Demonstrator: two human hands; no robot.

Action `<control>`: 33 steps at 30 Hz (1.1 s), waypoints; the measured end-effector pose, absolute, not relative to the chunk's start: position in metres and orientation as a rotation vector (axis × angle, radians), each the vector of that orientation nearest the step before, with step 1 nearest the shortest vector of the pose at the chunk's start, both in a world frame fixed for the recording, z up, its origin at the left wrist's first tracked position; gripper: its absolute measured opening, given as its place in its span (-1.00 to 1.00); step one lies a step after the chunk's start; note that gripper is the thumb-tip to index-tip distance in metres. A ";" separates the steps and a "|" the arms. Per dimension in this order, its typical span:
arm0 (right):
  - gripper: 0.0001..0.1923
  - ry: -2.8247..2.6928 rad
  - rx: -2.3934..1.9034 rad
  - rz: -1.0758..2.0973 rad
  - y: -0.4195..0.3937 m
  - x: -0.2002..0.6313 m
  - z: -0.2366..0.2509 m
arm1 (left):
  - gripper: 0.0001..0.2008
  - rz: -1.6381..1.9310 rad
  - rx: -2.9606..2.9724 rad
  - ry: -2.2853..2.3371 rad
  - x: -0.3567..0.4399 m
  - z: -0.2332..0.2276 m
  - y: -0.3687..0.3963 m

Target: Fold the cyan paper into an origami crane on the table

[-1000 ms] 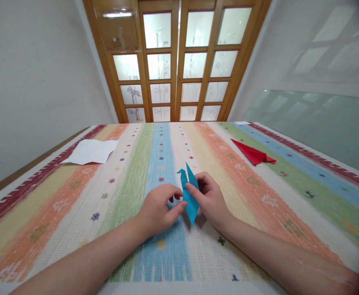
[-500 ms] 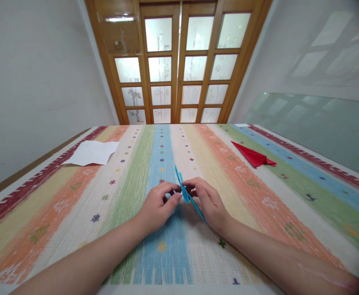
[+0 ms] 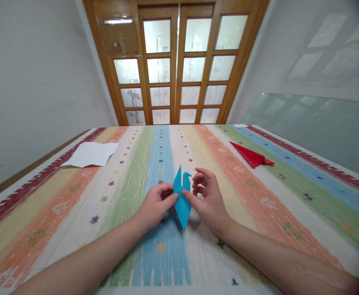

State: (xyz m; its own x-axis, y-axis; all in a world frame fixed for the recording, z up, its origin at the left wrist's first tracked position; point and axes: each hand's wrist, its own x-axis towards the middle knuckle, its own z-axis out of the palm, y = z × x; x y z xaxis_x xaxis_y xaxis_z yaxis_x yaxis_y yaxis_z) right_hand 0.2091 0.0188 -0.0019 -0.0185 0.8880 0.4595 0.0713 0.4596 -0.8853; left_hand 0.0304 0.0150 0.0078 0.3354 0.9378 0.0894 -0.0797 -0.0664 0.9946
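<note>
A blue origami crane [image 3: 182,211] stands on its lower point or just above the tablecloth, its broad face toward me. Two narrow points rise from its top, and the right one bends over into a small beak. My left hand [image 3: 157,205] pinches the crane's left edge between thumb and fingers. The thumb of my right hand [image 3: 208,200] rests against the crane's middle, while the other fingers are loosely curled and apart, off its right side.
A white sheet of paper [image 3: 92,154] lies at the far left of the striped tablecloth [image 3: 130,192]. Toward the right lies a red folded paper [image 3: 251,155]. Wooden doors with glass panes [image 3: 179,65] stand beyond the table.
The crane has turned from edge-on to face me. My right hand's fingers have come away from it and opened, leaving the thumb on it. The left hand keeps its pinch.
</note>
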 end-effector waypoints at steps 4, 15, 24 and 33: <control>-0.20 -1.299 -0.914 1.107 0.025 0.207 0.000 | -0.66 1.013 1.285 0.910 0.030 0.007 0.018; -0.62 -0.956 -0.935 1.714 0.025 0.203 0.005 | -0.68 0.865 1.418 0.875 0.029 0.000 0.018; -0.65 -1.240 -0.894 1.879 0.017 0.203 0.010 | -0.61 1.001 1.168 0.867 0.015 0.008 0.032; -0.66 -1.276 -0.848 1.939 0.021 0.207 0.002 | -0.73 0.914 1.193 0.762 0.014 0.004 0.030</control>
State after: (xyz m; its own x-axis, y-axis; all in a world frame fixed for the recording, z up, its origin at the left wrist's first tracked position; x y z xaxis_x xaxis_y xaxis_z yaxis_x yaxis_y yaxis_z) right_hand 0.2069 0.0212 0.0020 -0.5735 0.8036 -0.1591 -0.1720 -0.3080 -0.9357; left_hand 0.0136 0.0303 0.0042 0.4443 0.8956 -0.0211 -0.1824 0.1135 0.9767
